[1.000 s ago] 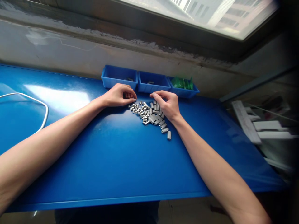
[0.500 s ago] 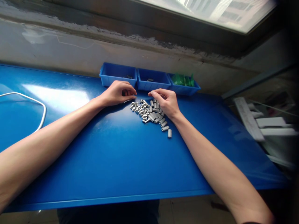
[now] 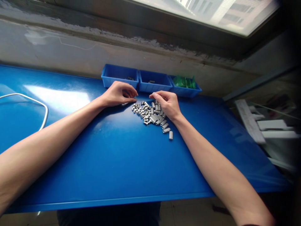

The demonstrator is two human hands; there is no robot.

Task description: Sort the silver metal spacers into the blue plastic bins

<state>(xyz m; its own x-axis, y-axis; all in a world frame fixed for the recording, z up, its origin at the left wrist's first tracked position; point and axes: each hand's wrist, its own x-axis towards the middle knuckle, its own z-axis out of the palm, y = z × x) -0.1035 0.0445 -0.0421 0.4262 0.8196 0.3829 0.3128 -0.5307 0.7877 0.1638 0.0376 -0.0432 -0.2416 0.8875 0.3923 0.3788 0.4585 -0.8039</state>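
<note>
Head view: a heap of small metal sleeves point(image 3: 150, 113) lies on the blue table point(image 3: 122, 163), a little beyond its middle, with a thin trail running toward the near right that ends in one sleeve point(image 3: 170, 135) lying apart from the rest. The left hand point(image 3: 118, 93) rests at the left edge of the heap, its fingers curled down and its fingertips point(image 3: 134, 98) pinched together on something small and metal at the table surface; the piece is too small to make out clearly. The right hand point(image 3: 167, 103) sits on the far right part of the heap, palm down, fingers bent and partly closed over the sleeves, touching them; whether it grips any cannot be told. Both forearms reach in from the near edge, bare. Just beyond the hands, against the wall, three blue bins stand side by side, touching: the left bin point(image 3: 119, 75) and the middle bin point(image 3: 154, 82) each hold a few dark small parts, and the right bin point(image 3: 188, 89) holds green pieces point(image 3: 183, 81). At the far left a white cable point(image 3: 35, 102) loops over the table. Off the right edge of the table, lower down, lie pale grey bars point(image 3: 261, 125). Above the wall, a window point(image 3: 211, 12) shows buildings outside.
</note>
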